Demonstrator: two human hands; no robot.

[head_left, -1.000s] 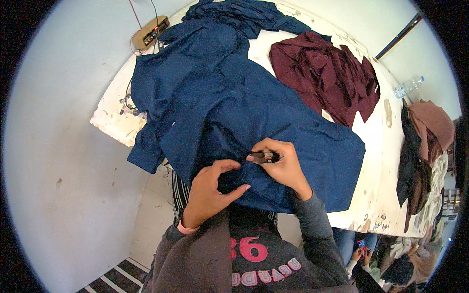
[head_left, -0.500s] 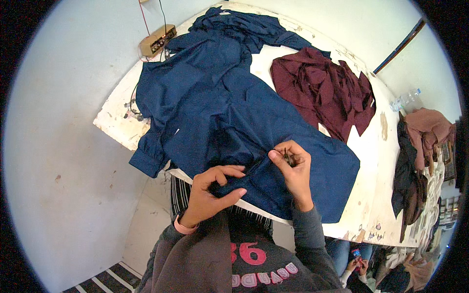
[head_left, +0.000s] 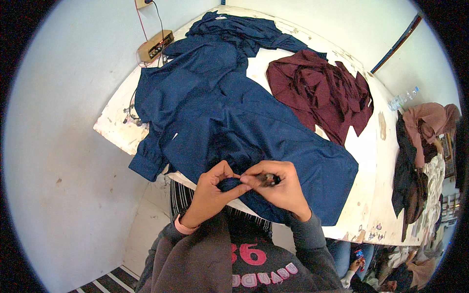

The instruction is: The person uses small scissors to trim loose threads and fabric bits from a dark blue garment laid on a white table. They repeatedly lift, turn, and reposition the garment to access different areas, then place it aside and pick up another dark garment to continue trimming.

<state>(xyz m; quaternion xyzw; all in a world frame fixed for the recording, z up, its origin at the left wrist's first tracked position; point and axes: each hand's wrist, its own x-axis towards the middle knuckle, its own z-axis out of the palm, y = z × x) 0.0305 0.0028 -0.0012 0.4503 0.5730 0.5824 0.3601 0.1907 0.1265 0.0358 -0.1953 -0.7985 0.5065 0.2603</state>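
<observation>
A navy blue shirt [head_left: 293, 141] with a cuffed sleeve [head_left: 146, 161] lies spread over the table, its near edge gathered up toward me. My left hand [head_left: 212, 188] is closed on a fold of that edge, thumb and fingers pinching the cloth. Right beside it, the fingertips of my right hand [head_left: 281, 185] meet at the same fold. A small dark metal tool [head_left: 267, 180] rests within the curl of my right hand; its shape is blurred and mostly hidden by the fingers.
Behind lies another heap of navy cloth [head_left: 234, 29], with a crumpled maroon garment [head_left: 317, 90] to its right. A tan box with wires [head_left: 156, 46] stands by the left wall. Rightward are a plastic bottle [head_left: 404, 99], dark clothes [head_left: 403, 166] and other people.
My right hand has come down and left to meet my left hand. The left thumb and fingers, apart before, have closed on the shirt's edge, which is now bunched between both hands.
</observation>
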